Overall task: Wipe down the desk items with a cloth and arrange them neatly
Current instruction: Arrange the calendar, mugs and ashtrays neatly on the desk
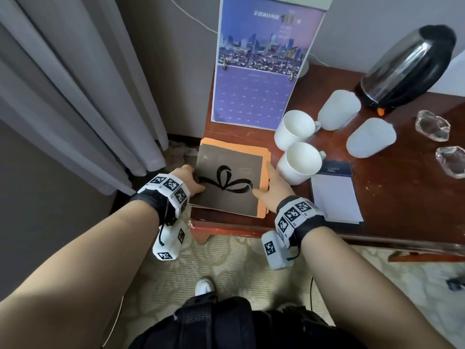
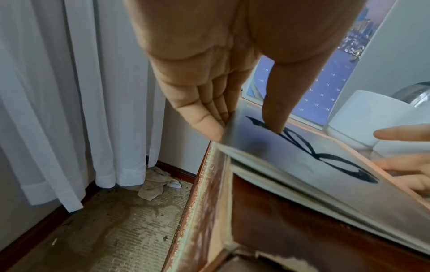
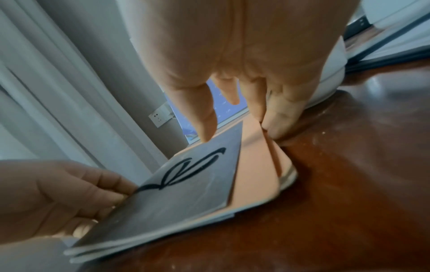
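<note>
The stack of booklets (image 1: 229, 182), grey cover with a black ribbon motif over orange sheets, is lying at the 9 o'clock corner of the counter (image 1: 392, 202), its left edge overhanging the counter's side. The left hand (image 1: 191, 181) is taking the stack's 9 o'clock edge in its grip, thumb (image 2: 277, 103) pressing on the cover and fingers (image 2: 204, 117) wrapping under the edge, which is tilting slightly up off the wood. The right hand (image 1: 270, 187) is working the 3 o'clock edge: thumb (image 3: 204, 117) resting on the grey cover, fingers (image 3: 281, 117) pinching the orange sheets, so this grip is closing on the stack too. At 12 o'clock of the stack a purple calendar (image 1: 254, 79) is standing upright. At 2 o'clock two white mugs (image 1: 297, 147) are sitting just beside it, with two upturned cups (image 1: 352, 127), a kettle (image 1: 407, 69) and two glass ashtrays (image 1: 442, 142) beyond. A notepad (image 1: 334, 195) is lying at 3 o'clock
</note>
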Demonstrator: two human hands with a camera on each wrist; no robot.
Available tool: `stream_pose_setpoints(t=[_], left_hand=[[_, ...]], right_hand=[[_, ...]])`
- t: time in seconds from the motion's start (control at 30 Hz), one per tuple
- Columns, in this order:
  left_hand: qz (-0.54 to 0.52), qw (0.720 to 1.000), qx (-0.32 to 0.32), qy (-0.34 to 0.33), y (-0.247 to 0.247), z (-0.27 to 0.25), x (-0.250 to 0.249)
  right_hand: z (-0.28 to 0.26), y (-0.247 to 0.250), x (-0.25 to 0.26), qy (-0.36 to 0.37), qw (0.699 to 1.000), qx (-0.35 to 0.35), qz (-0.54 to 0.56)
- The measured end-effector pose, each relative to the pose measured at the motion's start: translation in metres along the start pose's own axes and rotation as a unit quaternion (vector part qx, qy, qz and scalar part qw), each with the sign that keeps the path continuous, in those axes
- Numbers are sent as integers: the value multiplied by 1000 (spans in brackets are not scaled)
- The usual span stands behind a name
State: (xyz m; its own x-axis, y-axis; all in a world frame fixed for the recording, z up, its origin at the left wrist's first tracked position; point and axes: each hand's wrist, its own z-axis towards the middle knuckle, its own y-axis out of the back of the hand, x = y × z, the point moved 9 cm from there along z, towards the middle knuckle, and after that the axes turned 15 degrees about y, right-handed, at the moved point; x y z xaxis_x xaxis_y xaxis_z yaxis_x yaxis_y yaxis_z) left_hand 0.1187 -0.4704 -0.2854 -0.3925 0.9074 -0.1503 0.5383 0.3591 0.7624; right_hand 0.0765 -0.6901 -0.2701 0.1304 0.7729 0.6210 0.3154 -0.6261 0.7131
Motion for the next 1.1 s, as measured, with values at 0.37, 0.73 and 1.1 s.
stream_pose_setpoints(t=[0.37, 0.73, 1.1], left_hand=[[-21, 1000, 17, 5, -4, -6, 5], [-15, 1000, 4, 17, -9, -14, 7], [-12, 999, -30, 19, 9, -29, 3]], right_hand=[[-3, -7, -8, 25, 998, -3, 51], [3, -13, -3, 28, 995, 38, -91], [-16, -2, 7, 59, 994, 58, -74]])
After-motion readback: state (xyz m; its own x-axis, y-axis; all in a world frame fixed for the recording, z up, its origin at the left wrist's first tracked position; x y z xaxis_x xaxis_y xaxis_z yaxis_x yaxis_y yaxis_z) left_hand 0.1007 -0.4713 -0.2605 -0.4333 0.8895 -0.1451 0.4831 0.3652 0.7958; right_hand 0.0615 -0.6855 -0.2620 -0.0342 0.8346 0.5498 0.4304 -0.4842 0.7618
